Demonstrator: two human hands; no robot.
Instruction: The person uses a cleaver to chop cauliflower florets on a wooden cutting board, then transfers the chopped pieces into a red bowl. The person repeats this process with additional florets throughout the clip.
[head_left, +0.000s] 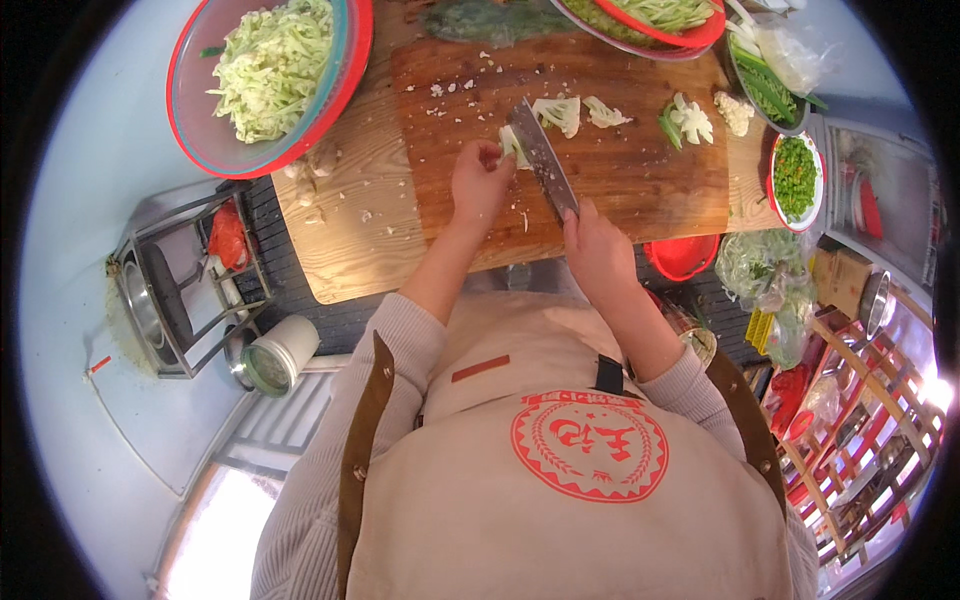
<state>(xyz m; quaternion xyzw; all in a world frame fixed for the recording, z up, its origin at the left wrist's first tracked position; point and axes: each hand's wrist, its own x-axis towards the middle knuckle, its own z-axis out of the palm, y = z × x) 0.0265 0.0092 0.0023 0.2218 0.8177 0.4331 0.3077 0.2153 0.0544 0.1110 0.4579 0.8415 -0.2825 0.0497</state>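
My right hand (604, 251) grips the handle of a cleaver (546, 161), its broad blade slanting up and to the left over a wooden cutting board (637, 187). Against the blade's left side is a small cauliflower piece (511, 146), pinched by the fingers of my left hand (482, 184). Just right of the blade lies a cut cauliflower floret (561, 115), with a smaller floret (606, 113) beside it. Farther right on the board rests another floret (691, 120) with a green leaf. White crumbs are scattered over the board's left part.
A red-rimmed basin (176, 97) of cut cauliflower stands at the table's far left, near garlic bulbs (315, 169). Red baskets (675, 37) of shredded vegetables sit at the back. At right are a bowl of chopped green peppers (796, 180) and a bowl of green vegetables (769, 90).
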